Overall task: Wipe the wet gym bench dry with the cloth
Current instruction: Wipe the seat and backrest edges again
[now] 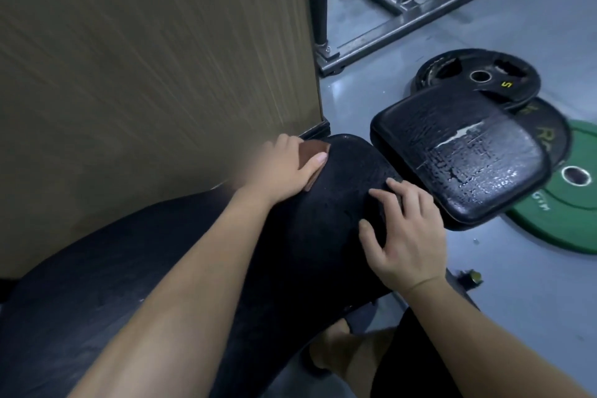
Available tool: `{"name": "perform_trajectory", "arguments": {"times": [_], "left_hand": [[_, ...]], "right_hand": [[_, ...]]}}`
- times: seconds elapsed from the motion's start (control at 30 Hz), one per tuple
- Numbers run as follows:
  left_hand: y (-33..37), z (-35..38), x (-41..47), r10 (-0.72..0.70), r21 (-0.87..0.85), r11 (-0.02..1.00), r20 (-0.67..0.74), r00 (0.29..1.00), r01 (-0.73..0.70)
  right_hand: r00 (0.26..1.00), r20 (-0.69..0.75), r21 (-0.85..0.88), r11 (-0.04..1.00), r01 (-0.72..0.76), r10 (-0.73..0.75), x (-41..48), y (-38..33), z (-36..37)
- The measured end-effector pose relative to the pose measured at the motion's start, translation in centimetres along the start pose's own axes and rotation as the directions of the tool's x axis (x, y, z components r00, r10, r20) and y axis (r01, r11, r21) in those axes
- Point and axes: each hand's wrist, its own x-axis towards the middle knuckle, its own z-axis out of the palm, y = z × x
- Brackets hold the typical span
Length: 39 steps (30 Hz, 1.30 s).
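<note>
The black padded gym bench (326, 203) runs from the lower left toward the centre, its cracked surface dull. My left hand (277, 168) presses a small brown cloth (85, 152) flat against the bench's far left edge, next to the wall panel; most of the cloth is hidden under my palm and fingers. My right hand (403, 233) rests on the bench's right edge with fingers spread and holds nothing. Beyond the gap lies the bench's separate seat pad (462, 155), torn across the middle and glistening with water droplets.
A tan wall panel (145, 58) stands close on the left. Black weight plates (478, 77) and a green one (568, 200) lie on the grey floor under and behind the seat pad. A steel frame (387, 10) fills the top right. My knee shows below the bench.
</note>
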Motion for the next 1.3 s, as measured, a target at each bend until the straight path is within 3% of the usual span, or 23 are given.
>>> {"name": "perform_trajectory", "arguments": {"times": [0.27,0.4,0.5,0.67,0.83,0.9,1.0,1.13,1.23,1.3], "left_hand": [[8.7,1.2,6.5,0.256,-0.082,0.963,-0.02,0.966,-0.257],[7.4,0.7,4.0,0.258,-0.153,0.945,-0.2,0.945,-0.29],[5.8,0.6,0.0,0.206,-0.203,0.944,-0.249,0.946,-0.259],[1.7,1.5,-8.9,0.211,-0.229,0.941,-0.174,0.962,-0.248],[-2.6,0.6,-19.0,0.221,-0.145,0.964,-0.036,0.975,-0.223],[-4.2,-0.1,-22.7,0.203,-0.124,0.972,0.025,0.979,-0.198],[-7.0,-1.3,-27.6,0.221,-0.142,0.967,0.077,0.972,-0.209],[-10.3,-2.5,-33.7,0.17,-0.128,0.978,0.024,0.985,-0.166],[-12.6,-2.9,-37.0,0.071,-0.061,0.995,-0.177,0.982,-0.083],[-13.3,-2.7,-38.2,0.023,-0.059,0.998,-0.233,0.972,-0.038]], "right_hand": [[0.999,0.047,-0.029,0.999,0.016,-0.015,0.1,0.2,-0.1],[0.999,0.049,-0.021,1.0,0.008,-0.007,0.1,-0.1,-0.2],[0.999,0.046,-0.017,1.0,0.008,-0.007,0.3,-0.3,-0.5],[0.996,0.085,-0.042,0.999,-0.018,0.022,0.2,-0.7,-1.0],[0.975,0.223,-0.135,0.99,0.037,-0.006,0.2,-2.0,-1.6],[0.959,0.281,-0.101,0.995,-0.004,0.032,-0.1,-4.7,-2.3],[0.893,0.438,0.069,0.994,0.084,-0.106,-1.5,-10.3,-3.2],[0.678,0.573,0.233,0.885,0.403,-0.459,-3.9,-15.3,-3.4],[0.535,0.691,0.168,0.828,0.534,-0.486,-4.7,-17.0,-2.7],[0.507,0.721,0.15,0.821,0.551,-0.472,-4.5,-17.5,-2.6]]}}
